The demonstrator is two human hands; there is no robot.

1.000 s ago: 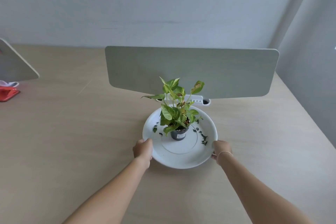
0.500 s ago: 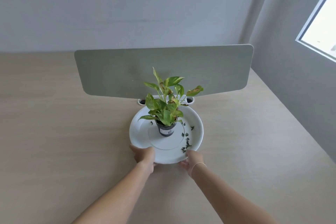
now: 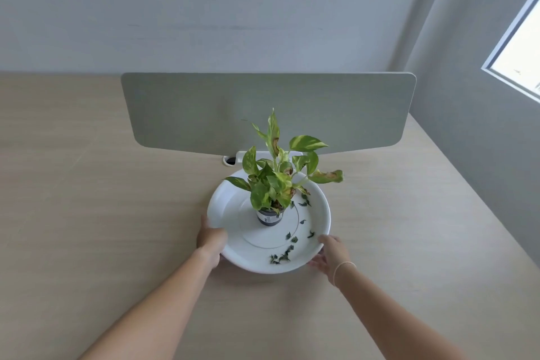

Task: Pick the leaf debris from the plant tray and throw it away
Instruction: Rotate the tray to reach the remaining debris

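Note:
A round white plant tray (image 3: 233, 207) sits on the wooden table with a small potted plant (image 3: 274, 184) in a dark pot at its middle. Several dark green bits of leaf debris (image 3: 282, 256) lie on the tray's front and right side. My left hand (image 3: 211, 240) grips the tray's front-left rim. My right hand (image 3: 331, 254) rests against the front-right rim, fingers spread along the edge, with a thin bracelet on the wrist.
A grey-green divider panel (image 3: 204, 114) stands upright just behind the tray, with a white cable port (image 3: 230, 160) at its foot. The wooden table (image 3: 87, 213) ends at a grey wall on the right, where a window (image 3: 520, 47) shows.
The tray has turned, bringing the leaf debris round toward the front right. My hands have shifted apart along the rim, the right one moving out to the right side.

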